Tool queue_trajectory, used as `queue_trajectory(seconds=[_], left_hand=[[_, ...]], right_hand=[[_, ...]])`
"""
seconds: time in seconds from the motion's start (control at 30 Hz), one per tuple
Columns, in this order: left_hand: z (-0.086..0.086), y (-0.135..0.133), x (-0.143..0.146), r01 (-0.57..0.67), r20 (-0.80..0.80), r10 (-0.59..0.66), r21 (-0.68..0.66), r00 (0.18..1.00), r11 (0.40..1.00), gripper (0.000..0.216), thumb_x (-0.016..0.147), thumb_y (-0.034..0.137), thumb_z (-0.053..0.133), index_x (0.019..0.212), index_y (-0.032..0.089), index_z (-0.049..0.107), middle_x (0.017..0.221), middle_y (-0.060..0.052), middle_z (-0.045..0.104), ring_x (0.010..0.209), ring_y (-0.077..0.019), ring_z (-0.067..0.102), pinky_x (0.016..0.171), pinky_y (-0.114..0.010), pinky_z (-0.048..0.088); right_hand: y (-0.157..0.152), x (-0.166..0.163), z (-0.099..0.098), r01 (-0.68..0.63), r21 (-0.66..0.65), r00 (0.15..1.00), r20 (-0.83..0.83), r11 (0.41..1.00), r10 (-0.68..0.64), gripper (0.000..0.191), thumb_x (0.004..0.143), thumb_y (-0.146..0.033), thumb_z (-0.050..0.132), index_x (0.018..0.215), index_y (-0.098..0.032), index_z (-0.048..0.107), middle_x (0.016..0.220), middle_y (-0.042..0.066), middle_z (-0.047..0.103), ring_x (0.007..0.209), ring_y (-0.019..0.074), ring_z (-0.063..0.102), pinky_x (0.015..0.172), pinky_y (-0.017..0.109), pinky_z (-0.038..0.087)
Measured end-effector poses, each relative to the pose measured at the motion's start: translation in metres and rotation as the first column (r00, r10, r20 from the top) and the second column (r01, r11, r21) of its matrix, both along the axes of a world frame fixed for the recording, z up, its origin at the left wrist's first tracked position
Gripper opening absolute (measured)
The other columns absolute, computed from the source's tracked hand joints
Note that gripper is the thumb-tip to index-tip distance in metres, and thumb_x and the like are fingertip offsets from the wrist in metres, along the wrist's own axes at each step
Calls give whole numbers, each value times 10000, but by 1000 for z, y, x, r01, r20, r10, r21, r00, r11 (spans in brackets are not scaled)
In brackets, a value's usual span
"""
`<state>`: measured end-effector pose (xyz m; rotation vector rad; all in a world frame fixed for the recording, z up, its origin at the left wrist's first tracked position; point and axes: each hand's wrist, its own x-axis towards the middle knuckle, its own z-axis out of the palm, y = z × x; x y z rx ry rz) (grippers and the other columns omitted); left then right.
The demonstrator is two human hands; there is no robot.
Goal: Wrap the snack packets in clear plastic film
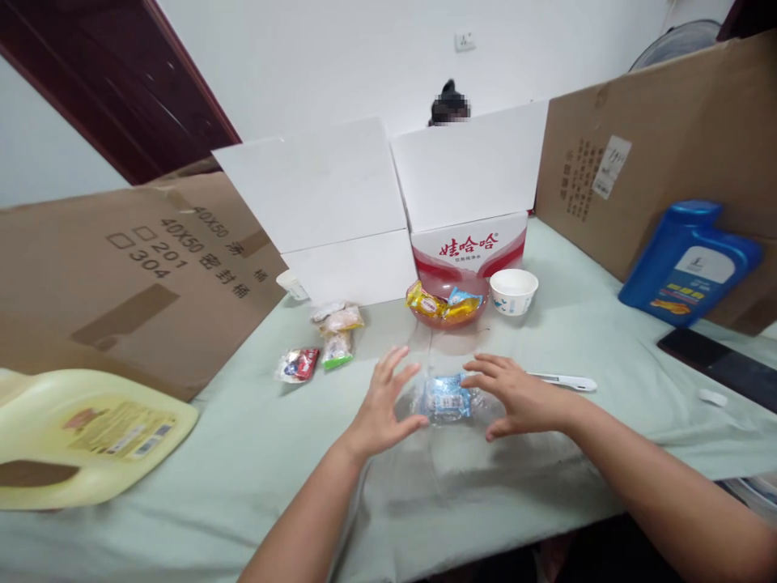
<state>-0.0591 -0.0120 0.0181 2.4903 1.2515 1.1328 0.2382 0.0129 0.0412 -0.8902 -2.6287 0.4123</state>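
Table [243, 486] under pale green cloth takes up most of the view. Brown cardboard box [668, 154] stands along the right side, second brown box [146, 267] along the left, both printed. White carton [340, 190] stands at the back, flaps up, red lettering on its right-hand panel. Another person's head [450, 104] shows above it, mostly hidden.

Yellow jug [109, 429] at near left, partly cut off by the frame. Blue bottle [685, 267] at right, in front of the right box. Black phone [722, 371] flat just beside its base.

Left hand [382, 405]: wide, fingers and thumb spread, nothing held. Right hand [522, 397]: also wide, palm down, nothing held. Blue packet [449, 398] lies on the table between them, clear plastic at its edges. Right fingertips at its upper right edge; can't tell if they touch.

Pink bowl [446, 323] beyond the hands, against the carton, yellow and blue wrapped pieces inside. White paper cup [513, 302] upright just right of it. Small pile of snack packets [341, 328] left of the bowl; red-and-white packet [299, 365] near the pile. White cutter [571, 383] flat behind the right wrist, partly covered. White scrap [712, 397] near the phone.
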Motion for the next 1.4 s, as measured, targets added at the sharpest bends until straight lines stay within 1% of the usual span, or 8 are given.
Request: queue_trajectory(seconds=[0.1,0.27,0.5,0.7,0.87,1.0,1.2,1.4], left_hand=[[-9,10,-2,-185,2,188,-180,982,966,194,842,361,548,922,214,647,931,-61,675,912,-209,635,864,-351,496],[-17,25,-19,-517,69,538,-200,840,833,199,754,269,554,932,184,581,735,-14,591,661,-187,583,641,-317,500],[-7,7,-4,-178,-45,188,178,981,968,164,884,186,444,965,202,587,951,-72,648,946,-201,605,863,-347,483],[-30,22,5,-272,-350,249,-19,903,962,485,908,340,506,1350,146,455,1262,-153,589,1246,-313,471,1079,-567,265],[-14,19,-6,-208,-246,202,2,948,978,185,889,252,512,965,209,675,872,-52,643,944,-221,583,1012,-468,365],[16,2,-12,-9,-211,-2,-48,978,999,155,859,196,512,838,216,664,1025,-54,668,1172,-239,523,1077,-459,292],[39,-23,-4,298,-166,-462,-570,871,766,143,830,378,658,825,239,689,870,15,729,878,-168,649,1054,-365,319],[22,-15,2,-89,-275,-8,-339,961,937,276,950,385,451,982,231,677,1109,-60,692,1066,-222,597,1009,-406,353]], right_hand=[[15,1,-13,230,-78,972,-26,970,-233,166,858,-244,543,952,-202,672,1080,82,691,1022,224,624,906,356,449],[32,10,-22,639,90,753,-274,764,-597,203,886,-252,468,975,-170,631,986,112,693,959,262,621,855,394,462],[4,-16,-25,229,191,927,-343,954,-154,207,934,-174,425,998,-198,621,882,64,680,817,183,629,724,294,490],[20,-19,-44,296,128,945,102,947,-309,264,888,-132,503,1098,-145,662,1156,130,658,1076,259,585,922,383,462],[29,-2,-40,253,121,925,260,960,-276,468,888,-414,585,1270,-144,579,1351,151,559,1222,299,516,986,428,434],[35,13,-33,348,138,869,323,927,-374,425,890,-369,581,1243,-133,594,1358,168,549,1246,313,502,1003,437,420],[14,-7,-21,322,189,945,-9,928,-326,271,930,-235,488,1136,-135,632,1163,144,645,1116,258,563,988,402,437],[-6,-45,-34,177,50,982,-73,983,-173,603,804,-328,672,1352,-157,487,1404,174,479,1286,309,439,1064,482,378]])
